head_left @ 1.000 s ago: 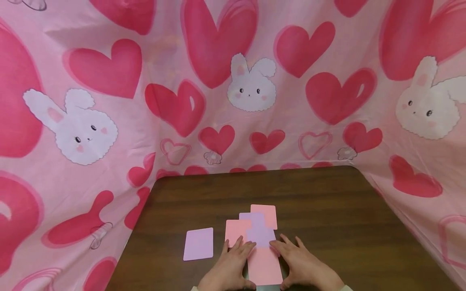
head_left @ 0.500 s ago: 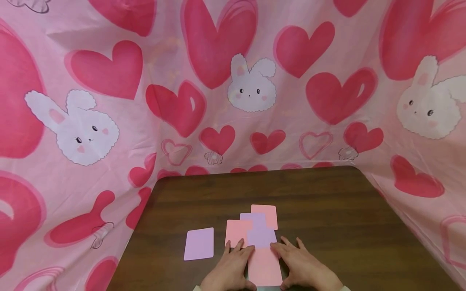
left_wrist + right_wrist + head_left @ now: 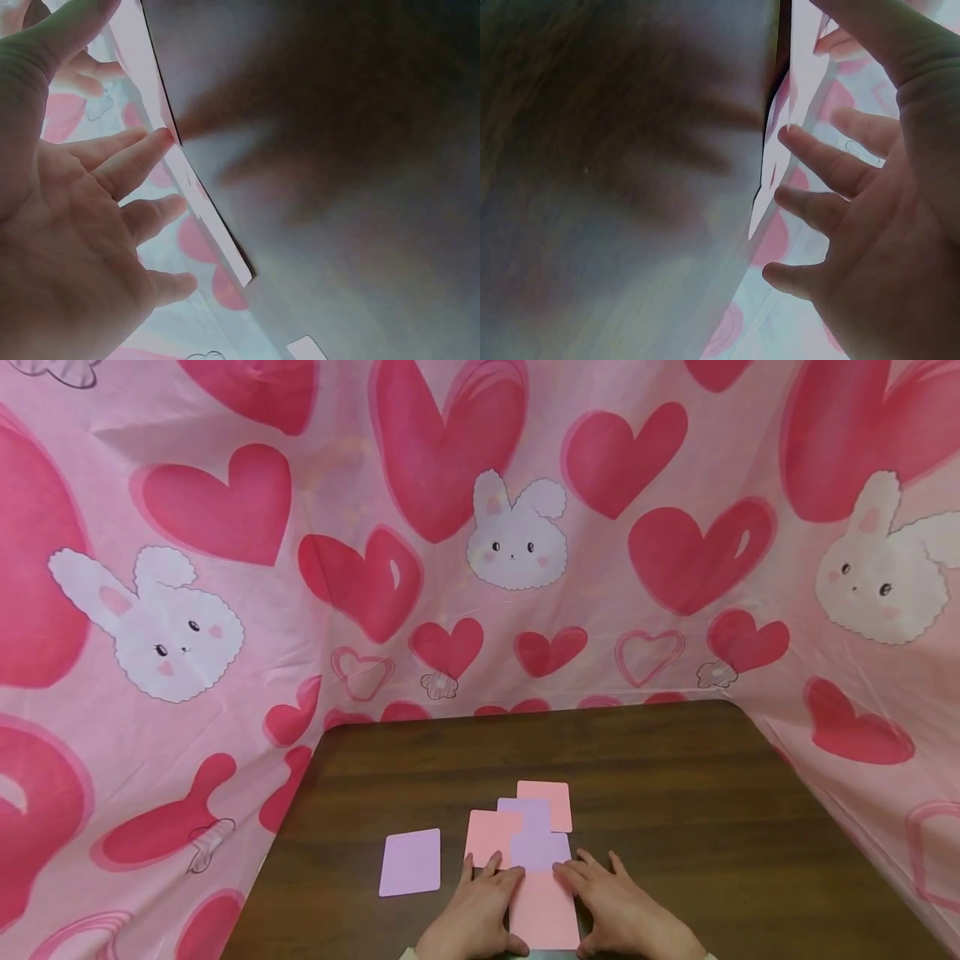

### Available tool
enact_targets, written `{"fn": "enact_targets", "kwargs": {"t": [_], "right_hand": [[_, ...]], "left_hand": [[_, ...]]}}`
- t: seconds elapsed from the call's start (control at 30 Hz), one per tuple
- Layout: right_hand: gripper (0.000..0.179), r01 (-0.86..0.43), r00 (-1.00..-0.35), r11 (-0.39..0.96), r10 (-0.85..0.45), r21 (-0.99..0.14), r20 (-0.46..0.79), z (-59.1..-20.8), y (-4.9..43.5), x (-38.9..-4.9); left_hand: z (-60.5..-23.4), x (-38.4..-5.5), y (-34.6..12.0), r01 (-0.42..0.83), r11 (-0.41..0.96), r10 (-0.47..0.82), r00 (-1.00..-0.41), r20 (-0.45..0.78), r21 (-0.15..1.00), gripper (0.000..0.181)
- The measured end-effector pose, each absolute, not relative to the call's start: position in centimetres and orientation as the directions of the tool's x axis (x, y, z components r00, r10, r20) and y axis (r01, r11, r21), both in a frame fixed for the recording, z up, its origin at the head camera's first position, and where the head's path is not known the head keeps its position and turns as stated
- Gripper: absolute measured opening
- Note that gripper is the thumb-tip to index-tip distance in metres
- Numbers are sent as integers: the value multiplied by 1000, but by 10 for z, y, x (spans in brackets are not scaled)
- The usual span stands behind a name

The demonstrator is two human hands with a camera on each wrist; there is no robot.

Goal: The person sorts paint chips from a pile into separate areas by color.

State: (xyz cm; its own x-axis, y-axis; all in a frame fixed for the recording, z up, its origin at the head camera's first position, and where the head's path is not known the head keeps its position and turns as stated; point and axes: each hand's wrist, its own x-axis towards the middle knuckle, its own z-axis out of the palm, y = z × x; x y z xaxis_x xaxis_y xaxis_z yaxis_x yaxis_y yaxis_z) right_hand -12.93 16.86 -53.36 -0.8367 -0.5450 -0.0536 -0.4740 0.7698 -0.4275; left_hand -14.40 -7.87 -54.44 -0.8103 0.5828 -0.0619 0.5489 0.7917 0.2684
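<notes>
My left hand and right hand lie on either side of the nearest pink card. Their index fingertips are at its far corners, where a lilac card adjoins it; the thumbs reach its near corners. Fingers are spread and fairly straight. Beyond, another lilac card overlaps a pink card at the back and a pink card on the left. In the right wrist view, a dark gap shows beneath the edge of the cards, seen nearly edge-on. The left wrist view shows a card edge beside the fingertips.
A single lilac card lies apart on the left. The dark wooden table has rounded far corners. Pink cloth printed with hearts and rabbits hangs behind it and along both sides.
The far lilac card and the left pink card have shifted slightly right. My hands stay at the nearest pink card, with the right fingertips a touch further left.
</notes>
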Motion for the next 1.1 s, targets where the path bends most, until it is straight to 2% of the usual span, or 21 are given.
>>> {"fn": "enact_targets", "kwargs": {"t": [0.2, 0.47, 0.77, 0.9, 1.1], "right_hand": [[94, -523, -832, 766, -554, -374, 29, -536, 166, -124], [93, -461, -860, 765, -510, -449, 13, -521, 174, -126], [97, -441, -890, 776, -442, -450, 111, -502, 212, -140], [97, -420, -900, 760, -418, -496, 122, -500, 239, -153], [96, -387, -906, 743, -417, -546, 74, -505, 272, -175]], "left_hand": [[-544, -144, -78, 568, 788, 595, -802, -56, 237, 89], [-538, -152, -75, 625, 764, 632, -775, 12, 159, 110], [-512, -177, -38, 682, 730, 673, -730, 120, 54, 119], [-506, -194, -12, 691, 722, 684, -721, 112, 43, 118], [-508, -221, 23, 673, 732, 673, -739, 39, 105, 114]]}}
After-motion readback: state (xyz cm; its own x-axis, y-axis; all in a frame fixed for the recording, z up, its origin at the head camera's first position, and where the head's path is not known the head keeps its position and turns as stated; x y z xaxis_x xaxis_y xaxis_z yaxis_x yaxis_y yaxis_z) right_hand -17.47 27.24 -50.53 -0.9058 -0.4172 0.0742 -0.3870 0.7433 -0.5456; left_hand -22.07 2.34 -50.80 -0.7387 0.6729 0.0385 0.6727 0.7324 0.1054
